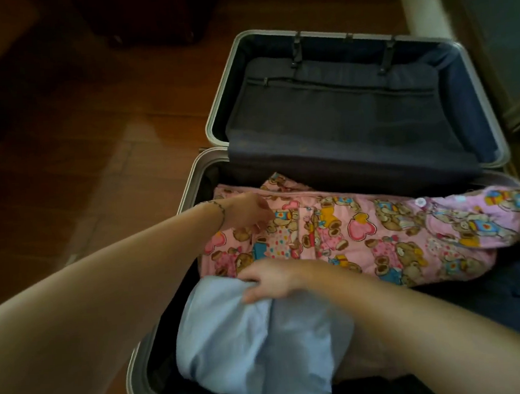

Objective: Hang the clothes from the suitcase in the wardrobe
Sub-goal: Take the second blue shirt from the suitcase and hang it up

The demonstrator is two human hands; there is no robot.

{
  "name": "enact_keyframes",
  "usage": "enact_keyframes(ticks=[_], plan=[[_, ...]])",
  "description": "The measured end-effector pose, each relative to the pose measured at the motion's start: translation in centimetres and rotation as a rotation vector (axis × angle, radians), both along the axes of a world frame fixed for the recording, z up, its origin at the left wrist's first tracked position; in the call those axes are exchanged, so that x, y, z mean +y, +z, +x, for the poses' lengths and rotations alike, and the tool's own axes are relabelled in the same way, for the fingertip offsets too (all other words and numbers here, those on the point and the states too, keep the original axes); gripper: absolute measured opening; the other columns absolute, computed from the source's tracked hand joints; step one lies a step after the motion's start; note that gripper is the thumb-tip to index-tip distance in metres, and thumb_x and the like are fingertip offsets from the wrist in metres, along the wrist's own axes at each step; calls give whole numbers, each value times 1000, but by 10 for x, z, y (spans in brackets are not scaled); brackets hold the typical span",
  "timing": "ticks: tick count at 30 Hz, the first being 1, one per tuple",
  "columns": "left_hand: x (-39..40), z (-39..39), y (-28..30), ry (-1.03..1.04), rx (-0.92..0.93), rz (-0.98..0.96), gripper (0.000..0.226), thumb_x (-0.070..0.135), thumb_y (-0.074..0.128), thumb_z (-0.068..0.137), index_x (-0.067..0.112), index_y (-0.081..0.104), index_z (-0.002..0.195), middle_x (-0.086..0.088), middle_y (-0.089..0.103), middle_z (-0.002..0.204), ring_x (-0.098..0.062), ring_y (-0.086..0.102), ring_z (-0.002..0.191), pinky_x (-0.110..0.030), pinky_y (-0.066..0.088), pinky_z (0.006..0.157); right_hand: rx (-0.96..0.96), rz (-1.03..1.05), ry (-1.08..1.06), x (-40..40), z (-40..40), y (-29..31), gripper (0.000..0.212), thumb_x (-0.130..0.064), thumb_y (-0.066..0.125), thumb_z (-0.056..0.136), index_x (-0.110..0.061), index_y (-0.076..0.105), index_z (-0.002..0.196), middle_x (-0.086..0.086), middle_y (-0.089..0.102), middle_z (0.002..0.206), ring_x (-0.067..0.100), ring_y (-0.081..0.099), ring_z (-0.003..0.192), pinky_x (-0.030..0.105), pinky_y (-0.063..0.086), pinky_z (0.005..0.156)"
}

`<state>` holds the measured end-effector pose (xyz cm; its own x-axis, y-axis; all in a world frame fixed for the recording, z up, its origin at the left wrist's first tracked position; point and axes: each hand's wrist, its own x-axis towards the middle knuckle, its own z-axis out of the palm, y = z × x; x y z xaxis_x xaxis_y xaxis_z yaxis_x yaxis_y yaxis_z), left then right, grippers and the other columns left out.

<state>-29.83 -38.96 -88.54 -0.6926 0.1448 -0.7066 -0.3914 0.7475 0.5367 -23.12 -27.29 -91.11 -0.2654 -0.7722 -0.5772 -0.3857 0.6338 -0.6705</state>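
An open silver suitcase (pixel 189 183) lies flat on the floor, its dark-lined lid half (pixel 338 97) at the back. In the near half lies a folded pink garment (pixel 380 234) printed with teddy bears and hearts. A folded light blue garment (pixel 248 337) sits in front of it. My left hand (pixel 247 211) hovers over the pink garment's left end with fingers curled downward, touching the cloth. My right hand (pixel 271 278) rests on the top edge of the blue garment, with fingers closed around a fold of it.
The suitcase stands on a brown wooden floor (pixel 93 147). A pale wall or furniture edge (pixel 418 7) rises at the top right beside a dark panel (pixel 508 53). A dark object (pixel 151 18) sits at the top centre.
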Motion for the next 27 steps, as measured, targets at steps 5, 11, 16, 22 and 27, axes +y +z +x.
enact_keyframes(ticks=[5, 11, 16, 22, 27], plan=[[-3, -15, -7, 35, 64, -66, 32, 40, 53, 95, 17, 66, 114, -2, 68, 110, -17, 64, 97, -32, 51, 89, -89, -34, -403, 58, -52, 9, 28, -29, 57, 93, -20, 60, 120, -5, 60, 118, 13, 55, 108, 28, 41, 93], [-3, -21, -9, 369, -19, 110, 87, 86, 36, 73, 16, 67, 114, -6, 66, 111, -24, 62, 102, -43, 45, 102, -127, -338, -1008, 133, -83, 9, 22, -5, 56, 92, -24, 64, 99, -2, 67, 100, 19, 60, 99, 33, 45, 86], [0, -28, 1, 277, -268, 499, 86, 87, 52, 63, 22, 67, 117, -7, 67, 120, -27, 63, 113, -41, 46, 100, 72, -554, -1425, 163, -119, 48, 19, -3, 53, 93, -18, 62, 84, 3, 64, 81, 19, 57, 77, 30, 43, 67], [10, -34, 30, 180, 60, 493, 42, 23, 81, 71, 16, 68, 111, -5, 72, 104, -21, 68, 93, -34, 55, 87, 343, -627, -1383, 195, -148, 103, 20, -9, 55, 92, -24, 66, 83, 0, 66, 83, 18, 58, 80, 33, 45, 75], [24, -27, 26, 176, 853, 198, 26, -4, 55, 78, 12, 72, 87, 3, 57, 79, -17, 59, 76, -21, 43, 67, 287, -671, -1270, 219, -117, 118, 41, 8, 56, 78, -27, 72, 64, -8, 68, 77, 12, 60, 76, 27, 46, 72]])
